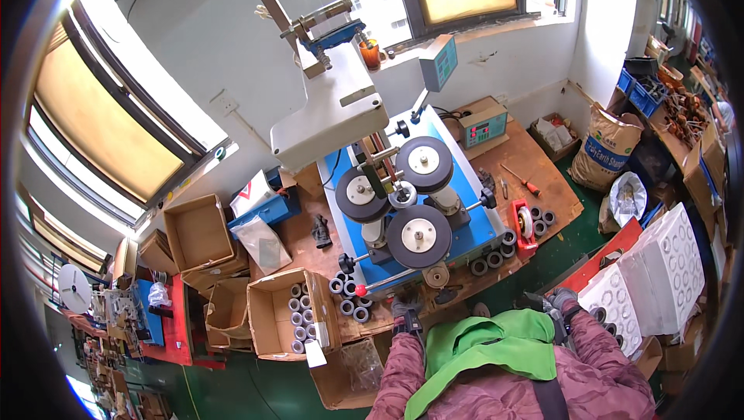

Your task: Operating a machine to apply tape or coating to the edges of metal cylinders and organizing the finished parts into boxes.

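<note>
My left hand (403, 308), in a dark glove, is at the front edge of the bench, beside several grey rings (360, 313). Its fingers are too dark to make out. My right hand (563, 298), in a grey glove, is out to the right near the white tray of round pockets (612, 296). The fingers look curled, and what they hold, if anything, is unclear. Between and beyond my hands stands a blue-based machine (372, 269) with three dark wheels (419, 237) under a white overhead arm (329, 129).
Left of the machine, an open cardboard box (267, 331) holds several grey rings. More rings (494, 261) and a red tape dispenser (524, 226) lie on the bench's right side, near a screwdriver (531, 187). A control box (484, 127) stands behind. White pocketed trays (665, 261) are stacked at right.
</note>
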`<state>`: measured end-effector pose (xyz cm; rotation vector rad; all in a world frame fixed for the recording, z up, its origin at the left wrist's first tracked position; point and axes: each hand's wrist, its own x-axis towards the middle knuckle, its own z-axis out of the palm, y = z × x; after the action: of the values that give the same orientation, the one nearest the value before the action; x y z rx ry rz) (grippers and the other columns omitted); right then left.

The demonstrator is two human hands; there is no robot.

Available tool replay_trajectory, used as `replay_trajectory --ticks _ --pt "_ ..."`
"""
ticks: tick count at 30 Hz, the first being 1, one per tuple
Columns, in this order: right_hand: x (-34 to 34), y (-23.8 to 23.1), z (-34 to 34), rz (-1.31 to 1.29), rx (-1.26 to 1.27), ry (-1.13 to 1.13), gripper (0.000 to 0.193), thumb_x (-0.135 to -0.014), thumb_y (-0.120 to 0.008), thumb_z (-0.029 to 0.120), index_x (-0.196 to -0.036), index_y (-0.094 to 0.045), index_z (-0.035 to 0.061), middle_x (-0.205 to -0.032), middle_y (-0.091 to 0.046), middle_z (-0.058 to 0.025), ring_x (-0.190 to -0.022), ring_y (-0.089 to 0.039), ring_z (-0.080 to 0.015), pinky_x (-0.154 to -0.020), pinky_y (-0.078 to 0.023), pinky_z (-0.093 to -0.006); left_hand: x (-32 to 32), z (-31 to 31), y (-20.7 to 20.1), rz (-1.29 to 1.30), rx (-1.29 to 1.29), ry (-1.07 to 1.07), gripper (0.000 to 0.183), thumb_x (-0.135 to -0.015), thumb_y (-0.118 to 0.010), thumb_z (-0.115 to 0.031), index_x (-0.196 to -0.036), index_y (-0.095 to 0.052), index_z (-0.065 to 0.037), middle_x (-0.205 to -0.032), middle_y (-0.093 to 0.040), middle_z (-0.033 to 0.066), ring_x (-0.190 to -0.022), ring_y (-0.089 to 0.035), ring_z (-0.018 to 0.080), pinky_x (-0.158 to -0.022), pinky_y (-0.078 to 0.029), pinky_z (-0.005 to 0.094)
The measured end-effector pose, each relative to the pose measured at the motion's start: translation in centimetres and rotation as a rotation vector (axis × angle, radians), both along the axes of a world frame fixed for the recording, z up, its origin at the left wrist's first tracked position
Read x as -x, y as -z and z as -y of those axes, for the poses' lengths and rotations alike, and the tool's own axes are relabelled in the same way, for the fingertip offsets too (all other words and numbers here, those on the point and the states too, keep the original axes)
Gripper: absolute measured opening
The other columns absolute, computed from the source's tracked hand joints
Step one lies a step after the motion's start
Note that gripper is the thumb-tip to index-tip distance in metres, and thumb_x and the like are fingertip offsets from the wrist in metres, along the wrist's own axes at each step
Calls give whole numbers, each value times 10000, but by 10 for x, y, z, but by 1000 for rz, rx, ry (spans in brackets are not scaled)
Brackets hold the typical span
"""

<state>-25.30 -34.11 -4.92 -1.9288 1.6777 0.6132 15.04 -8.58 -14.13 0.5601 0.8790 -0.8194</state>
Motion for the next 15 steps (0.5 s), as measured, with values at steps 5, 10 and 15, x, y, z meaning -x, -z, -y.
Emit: replay_trajectory --ticks 5,10,15 --pt "-2 7 24 -32 48 -75 276 -731 -585 412 -859 -649 176 -877 -646 -63 -851 -603 -246 -756 -445 -358 5 0 -9 14 81 -24 266 -798 -483 -221 -1029 -529 -97 -1092 -560 102 -1093 -459 315 -914 -316 539" --pt "-25 -30 45 42 131 -105 274 -739 -578 412 -831 -637 161 -841 -642 -73 -822 -603 -245 -745 -450 -359 6 0 -7 -77 13 -37 263 -802 -481 -237 -1018 -527 -94 -1118 -546 112 -1115 -446 315 -918 -312 538" --pt "-77 -90 73 243 151 -294 250 -770 -561 372 -851 -625 144 -837 -637 -84 -811 -601 -258 -737 -454 -347 2 -16 14 155 152 1 338 -782 -504 -315 -1048 -500 -106 -1163 -504 123 -1119 -433 339 -931 -277 560"
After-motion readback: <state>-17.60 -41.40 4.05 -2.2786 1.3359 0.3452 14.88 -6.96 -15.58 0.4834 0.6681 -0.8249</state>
